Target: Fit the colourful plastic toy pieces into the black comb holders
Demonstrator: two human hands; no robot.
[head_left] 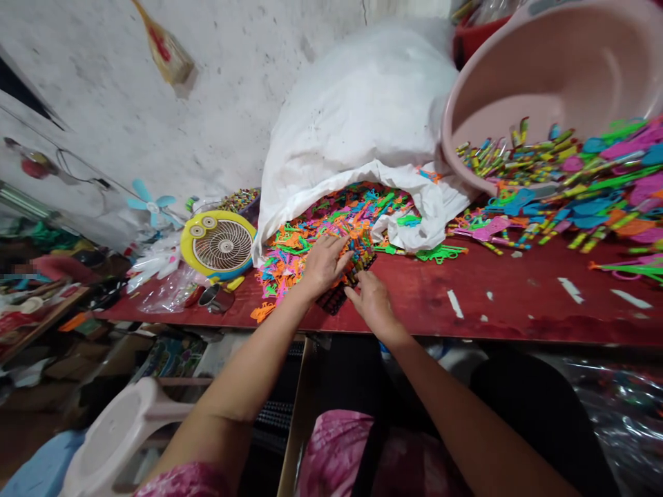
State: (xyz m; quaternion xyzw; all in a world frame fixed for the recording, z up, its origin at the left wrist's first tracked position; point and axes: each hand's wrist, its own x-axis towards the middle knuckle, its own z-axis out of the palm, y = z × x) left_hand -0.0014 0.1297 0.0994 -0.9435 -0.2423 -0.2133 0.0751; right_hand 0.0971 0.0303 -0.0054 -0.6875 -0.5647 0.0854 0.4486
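Note:
A large white sack point(357, 103) lies on the red table point(414, 297), its mouth spilling small plastic pieces point(290, 241) in orange, green, pink and blue. Beside the pile, near the table's front edge, is a dark slotted tray point(331, 299). My left hand point(324, 266) rests over the tray's left side at the pile's edge, fingers apart; whether a small piece is under them is hidden. My right hand point(373, 302) is at the tray's right side, thumb and fingers bent close to it; what its fingertips hold, if anything, is too small to tell.
On the right, a pink basin point(518, 76) lies tipped with small wrapped tubes and colourful pieces point(595, 200) spilling out. Left of the pile stand a yellow fan point(222, 243), a metal cup point(216, 298) and clear plastic bags point(173, 290). A pale stool point(117, 435) is below left.

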